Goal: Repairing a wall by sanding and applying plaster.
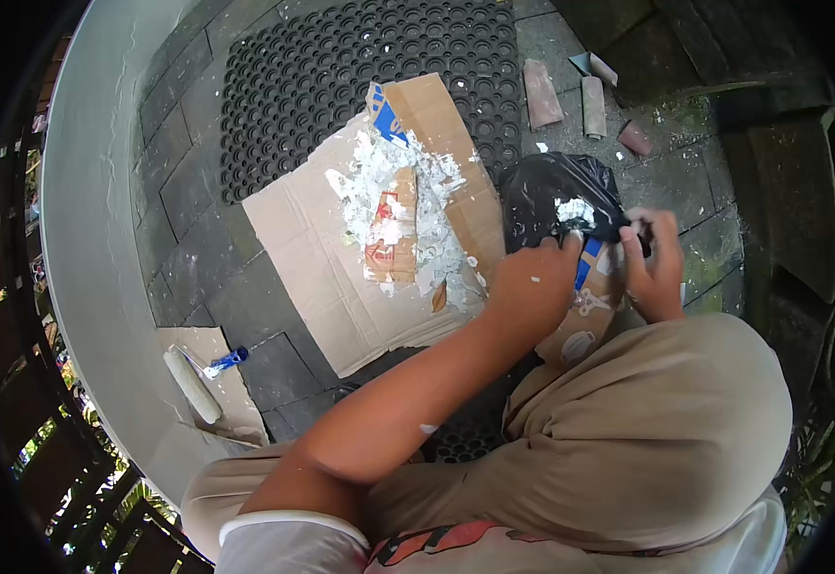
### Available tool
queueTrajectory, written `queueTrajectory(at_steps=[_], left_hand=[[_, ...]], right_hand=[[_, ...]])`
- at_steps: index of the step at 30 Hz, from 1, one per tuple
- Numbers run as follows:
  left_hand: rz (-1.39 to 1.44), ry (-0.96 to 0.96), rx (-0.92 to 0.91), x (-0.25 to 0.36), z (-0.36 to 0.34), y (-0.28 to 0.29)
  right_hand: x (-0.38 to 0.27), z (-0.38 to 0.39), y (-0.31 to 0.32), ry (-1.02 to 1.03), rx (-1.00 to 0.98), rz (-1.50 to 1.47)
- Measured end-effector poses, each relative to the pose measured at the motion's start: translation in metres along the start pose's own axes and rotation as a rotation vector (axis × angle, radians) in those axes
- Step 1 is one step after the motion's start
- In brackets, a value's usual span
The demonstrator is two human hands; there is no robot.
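One black bag [540,187] sits at the rubber mat's [288,120] near right corner, just beyond both hands, its long axis running away from the person, its mouth toward them. The right hand [657,263] pinches the rim's right side; the left hand [535,287] is at the mouth too, its hold hidden, so I cannot tell. One blue-marked cardboard piece [568,335] meets the mouth. Leftward: one flake pile [370,158], one roller [193,386].
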State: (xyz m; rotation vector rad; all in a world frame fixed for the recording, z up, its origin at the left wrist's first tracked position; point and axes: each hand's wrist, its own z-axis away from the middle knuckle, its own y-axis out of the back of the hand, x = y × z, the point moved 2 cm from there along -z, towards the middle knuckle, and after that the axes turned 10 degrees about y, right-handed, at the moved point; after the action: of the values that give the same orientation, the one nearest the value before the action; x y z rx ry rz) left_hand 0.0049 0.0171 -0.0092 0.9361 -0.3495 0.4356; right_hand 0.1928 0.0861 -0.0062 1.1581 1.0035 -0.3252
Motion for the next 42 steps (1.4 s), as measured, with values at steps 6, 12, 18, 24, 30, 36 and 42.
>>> queueTrajectory(at_steps=[6, 12, 18, 24, 30, 36, 42], left_hand=[[0.118, -0.227, 0.329, -0.008, 0.036, -0.025], [0.118, -0.34, 0.381, -0.003, 0.048, -0.035], [0.024, -0.507, 0.212, -0.032, 0.073, -0.052], [0.023, -0.51, 0.12, -0.04, 0.065, -0.067], [0.412, -0.339, 0.459, -0.002, 0.032, -0.003], [0.602, -0.106, 0.535, 0.024, -0.009, 0.099], [0.97, 0.021, 0.354, -0.012, -0.02, 0.111]], right_hand=[[0.044, 0.061, 0.003, -0.204, 0.161, -0.142], [0.057, 0.082, -0.024, -0.188, 0.451, -0.222], [0.055, 0.101, -0.032, 0.23, 0.365, 0.199], [0.134, 0.083, -0.029, 0.206, 0.401, 0.101], [0.048, 0.108, 0.003, -0.211, 0.548, -0.079], [-0.03, 0.004, 0.051, -0.313, 0.614, -0.52], [-0.068, -0.01, 0.038, -0.274, 0.423, -0.515]])
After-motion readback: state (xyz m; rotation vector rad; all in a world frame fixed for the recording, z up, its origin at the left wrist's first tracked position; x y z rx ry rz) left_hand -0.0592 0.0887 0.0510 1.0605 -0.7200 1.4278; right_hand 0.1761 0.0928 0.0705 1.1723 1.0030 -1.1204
